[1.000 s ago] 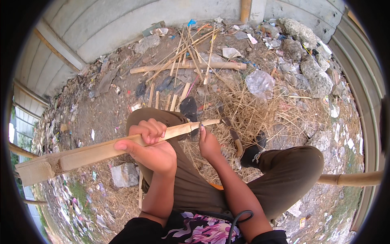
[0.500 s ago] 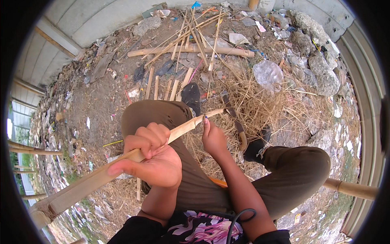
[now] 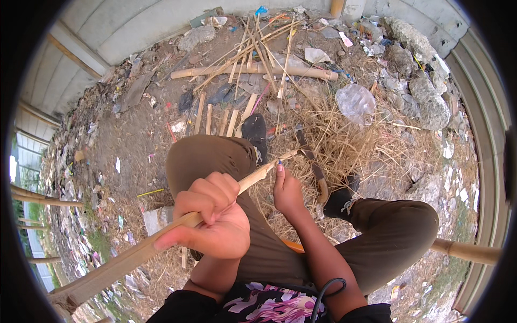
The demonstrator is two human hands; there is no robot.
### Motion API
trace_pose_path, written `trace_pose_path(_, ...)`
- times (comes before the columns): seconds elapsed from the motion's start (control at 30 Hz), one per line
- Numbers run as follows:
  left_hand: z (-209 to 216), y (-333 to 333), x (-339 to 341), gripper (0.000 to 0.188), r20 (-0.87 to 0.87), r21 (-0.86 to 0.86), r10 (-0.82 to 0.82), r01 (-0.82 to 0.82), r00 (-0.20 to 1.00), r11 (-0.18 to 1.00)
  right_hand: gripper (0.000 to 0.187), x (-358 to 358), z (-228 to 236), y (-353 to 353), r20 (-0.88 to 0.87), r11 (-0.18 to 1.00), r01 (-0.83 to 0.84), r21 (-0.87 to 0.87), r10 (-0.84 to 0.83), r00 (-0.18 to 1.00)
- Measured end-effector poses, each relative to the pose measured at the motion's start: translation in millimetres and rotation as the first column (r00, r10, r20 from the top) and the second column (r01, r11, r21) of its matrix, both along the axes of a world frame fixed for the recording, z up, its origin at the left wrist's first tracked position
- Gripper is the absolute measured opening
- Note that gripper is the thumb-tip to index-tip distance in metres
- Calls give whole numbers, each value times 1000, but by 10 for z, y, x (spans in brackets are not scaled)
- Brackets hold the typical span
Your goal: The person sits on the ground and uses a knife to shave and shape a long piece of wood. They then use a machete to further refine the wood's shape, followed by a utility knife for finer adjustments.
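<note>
My left hand [image 3: 212, 215] is wrapped round a long split bamboo strip [image 3: 113, 255], which slants from the lower left up toward the middle. Its far end is pale, ragged and thinned, with a curl at the tip. My right hand [image 3: 290, 195] is closed with the thumb raised against the strip near that thin end. A small dark blue spot shows at the thumb tip; what the fingers hold, if anything, is hidden. Just beyond, a dark-bladed curved knife [image 3: 311, 161] with a wooden handle lies by my foot, next to the strip's tip.
Dry straw-like shavings [image 3: 344, 140] spread on the right. Several short bamboo slats [image 3: 223, 121] lie past my left knee. Farther off, long thin strips [image 3: 264, 51] cross over a bamboo pole [image 3: 204, 71]. A clear plastic bag [image 3: 355, 103] and concrete rubble [image 3: 431, 102] lie at right.
My left hand has shifted right and slightly down, and the strip has rolled so it looks narrower. My right hand has moved a little right and down along with the strip's end.
</note>
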State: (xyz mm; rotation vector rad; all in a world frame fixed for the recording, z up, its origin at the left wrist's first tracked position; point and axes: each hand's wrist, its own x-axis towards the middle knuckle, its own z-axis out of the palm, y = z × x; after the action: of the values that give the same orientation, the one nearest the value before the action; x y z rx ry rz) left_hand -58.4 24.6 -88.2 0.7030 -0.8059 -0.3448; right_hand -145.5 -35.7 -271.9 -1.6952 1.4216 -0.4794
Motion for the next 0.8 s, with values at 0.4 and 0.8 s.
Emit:
trace_pose_path(0.4, -48, -19, -66, 65, 41, -3, -18, 19, 999, 1000, 67, -463, -1576, -40, -228, 989, 29, 146, 5, 974)
trace_pose_path(0.8, 9, -19, 170, 72, -123, 1, 31, -32, 992, 1000, 62, -11, -309, -138, 151, 987, 33, 159, -58, 987)
